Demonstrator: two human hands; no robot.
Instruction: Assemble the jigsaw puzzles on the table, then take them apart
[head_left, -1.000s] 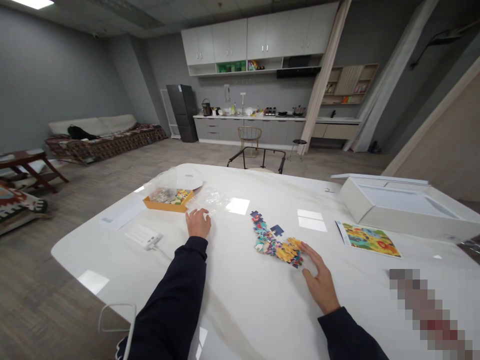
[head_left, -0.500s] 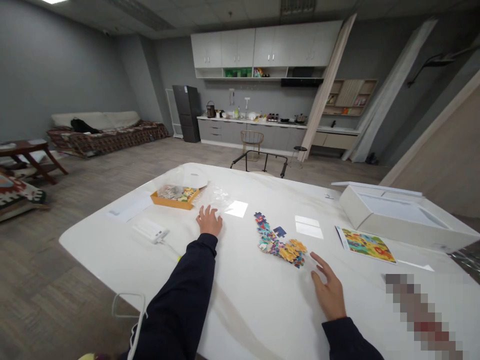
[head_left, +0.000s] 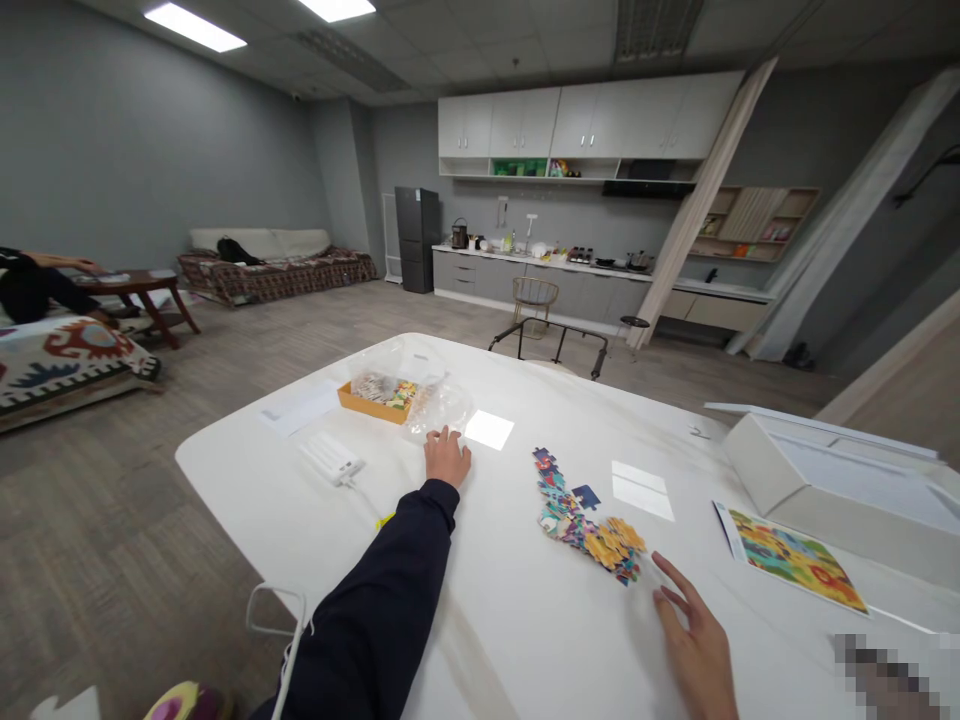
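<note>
My left hand (head_left: 448, 458) rests palm down on the white table at the edge of a crumpled clear plastic bag (head_left: 444, 408), its fingers slightly bent and holding nothing I can see. Beyond it lies an orange box tray (head_left: 367, 405) with puzzle pieces (head_left: 405, 393) in it, partly under clear plastic. My right hand (head_left: 694, 630) is open, thumb and fingers apart, just right of a loose heap of colourful jigsaw puzzle pieces (head_left: 574, 525). One dark blue puzzle piece (head_left: 586, 497) lies apart, just behind the heap.
A picture sheet (head_left: 799, 560) and a large white box (head_left: 810, 490) are on the right. A white power bank (head_left: 334, 460) with a cable lies left. A chair (head_left: 551, 345) stands beyond the table (head_left: 495, 620). A person's arm (head_left: 60, 265) shows far left.
The view has turned left and tilted up, so everything sits further right and mostly lower. My left hand's fingers are closer together. The puzzle heap looks unchanged.
</note>
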